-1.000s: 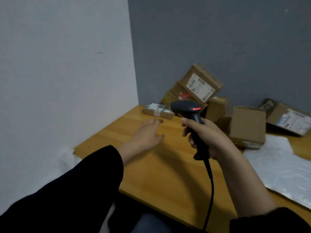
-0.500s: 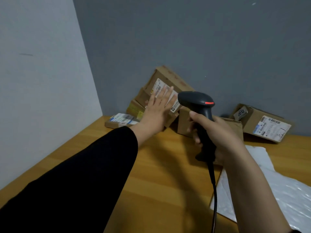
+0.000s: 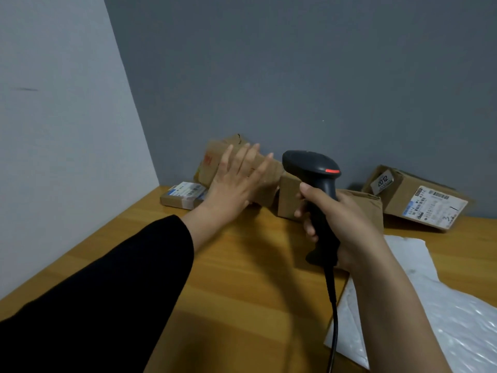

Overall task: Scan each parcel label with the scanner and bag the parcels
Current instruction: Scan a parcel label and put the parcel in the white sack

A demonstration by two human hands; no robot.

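Gripping the scanner [image 3: 312,168] by its handle, the right hand [image 3: 349,224] is curling all fingers round it. The scanner is standing upright, head above the fist, nose facing left and away. Just left of it, the left hand [image 3: 234,184] is pressing straight, spread fingers on a tilted box [image 3: 212,160]. A white bag [image 3: 457,319] is lying right of the grip.
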